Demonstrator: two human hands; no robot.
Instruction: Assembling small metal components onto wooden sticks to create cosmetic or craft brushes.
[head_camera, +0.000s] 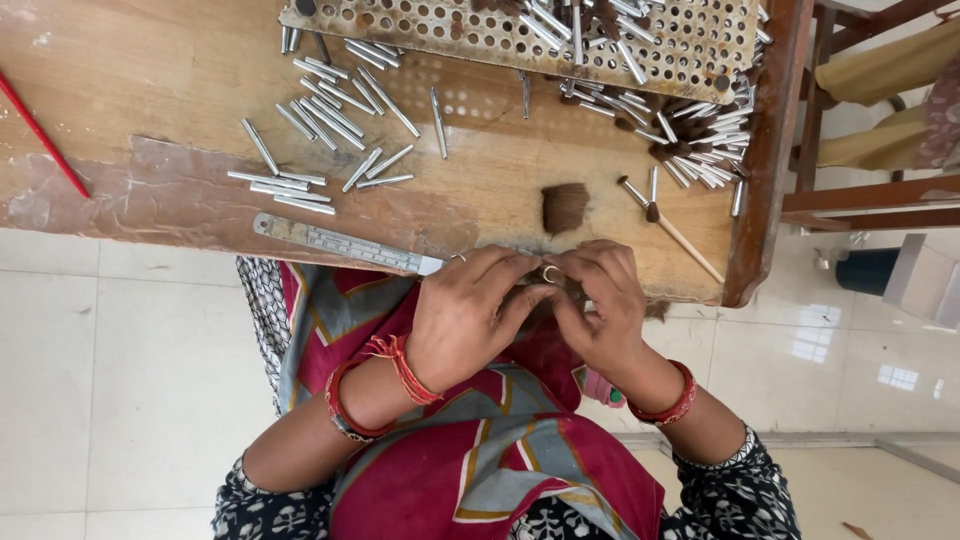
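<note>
My left hand (470, 315) and my right hand (600, 300) meet at the near edge of a wooden table (150, 90), fingers pinched together over a small tuft of brown hair (655, 310) that is mostly hidden between them. A loose tuft of brown bristle (565, 207) stands on the table just beyond my fingers. A finished small brush with a pale wooden handle (685, 240) lies to the right of it. A steel ruler (340, 243) lies along the table edge, its right end under my left hand.
Several silver metal tubes (320, 120) lie scattered on the table's left and middle. A perforated metal tray (500, 30) with more tubes sits at the far edge, and brush heads are piled at right (700, 140). A red stick (40, 135) lies far left. Wooden chair (850, 200) beyond the table.
</note>
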